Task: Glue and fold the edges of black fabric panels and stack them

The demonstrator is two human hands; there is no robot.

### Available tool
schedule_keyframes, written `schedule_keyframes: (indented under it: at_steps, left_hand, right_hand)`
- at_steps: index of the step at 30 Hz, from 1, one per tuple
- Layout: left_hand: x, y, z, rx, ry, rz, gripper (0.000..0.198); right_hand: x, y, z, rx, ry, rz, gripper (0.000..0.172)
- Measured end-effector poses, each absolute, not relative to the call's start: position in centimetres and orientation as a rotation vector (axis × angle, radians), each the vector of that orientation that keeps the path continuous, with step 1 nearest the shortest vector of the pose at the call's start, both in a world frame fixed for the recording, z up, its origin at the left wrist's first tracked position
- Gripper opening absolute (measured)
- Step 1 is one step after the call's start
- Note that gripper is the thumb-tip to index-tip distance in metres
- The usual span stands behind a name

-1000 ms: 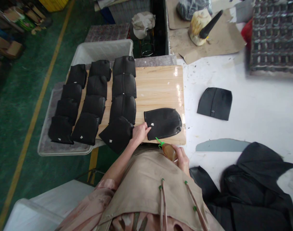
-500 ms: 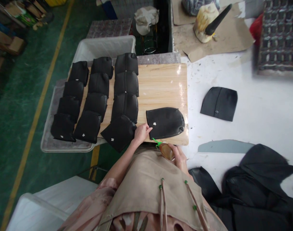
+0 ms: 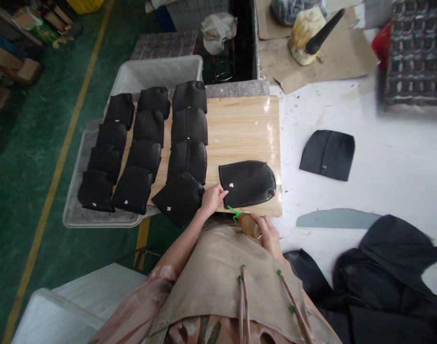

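Note:
A flat black leather-like piece (image 3: 249, 184), rounded at its right end and with a small white tag, lies on the wooden board (image 3: 240, 124). My left hand (image 3: 213, 199) is closed, with thumb and fingertips pinching the piece's left edge near its lower corner. In my right hand (image 3: 269, 234) is a squeeze bottle (image 3: 250, 225) of amber liquid, its fingers wrapped round it. The bottle's green nozzle (image 3: 234, 211) points at that same lower left corner, very close to the edge. Part of my right hand's grip is hidden behind the bottle.
Three columns of overlapping black pieces (image 3: 148, 129) cover the board's left side, above pale plastic bins (image 3: 70, 217). Another black piece (image 3: 328, 155) lies on the white table (image 3: 383, 177), with a black heap (image 3: 390, 282) at lower right. A glue-stained container (image 3: 306, 33) with a dark handle stands behind.
Almost nothing differs. The whole view has shifted slightly; both hands, the bottle and the black piece keep the same places relative to each other.

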State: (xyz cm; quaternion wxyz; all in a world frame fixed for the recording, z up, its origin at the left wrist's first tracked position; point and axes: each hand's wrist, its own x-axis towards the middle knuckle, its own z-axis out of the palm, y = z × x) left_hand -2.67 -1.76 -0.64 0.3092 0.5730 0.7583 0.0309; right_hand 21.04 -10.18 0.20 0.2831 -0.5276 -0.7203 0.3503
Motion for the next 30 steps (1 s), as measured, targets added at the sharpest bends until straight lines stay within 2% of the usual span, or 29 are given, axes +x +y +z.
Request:
schedule_keyframes:
  at_steps: [8,12,15,18,21,27,30]
  left_hand:
    - [-3.1,-1.9,-1.2,1.424,1.958,0.220,0.023]
    - [-3.1,-1.9,-1.5,1.298,1.921,0.361,0.022]
    - [-2.9,-1.7,-1.7,1.128,1.884,0.486,0.024]
    - [-2.8,-1.4,-2.0,0.969,1.852,0.553,0.027]
    - [-2.8,-1.1,-2.0,0.938,1.837,0.563,0.029]
    - [-2.6,-0.5,-0.3,0.972,1.806,0.734,0.031]
    - [-2.1,0.1,1.0,0.736,1.536,0.954,0.034]
  right_hand:
    - [20.9,-9.7,0.5,-1.474,-1.791,1.096,0.043]
    - [21.3,-9.3,0.8,-1.498,-1.146,1.522,0.050]
    - [22.5,-8.7,1.3,-1.275,-0.554,1.779,0.048]
    - [24.2,-7.4,2.3,-1.034,-0.204,1.768,0.052]
    - [25.9,-5.9,3.4,-0.914,-0.094,1.666,0.055]
    - [28.3,-6.2,2.6,-1.005,-0.007,1.549,0.060]
    - [29.0,-6.8,0.9,-1.042,0.135,1.516,0.059]
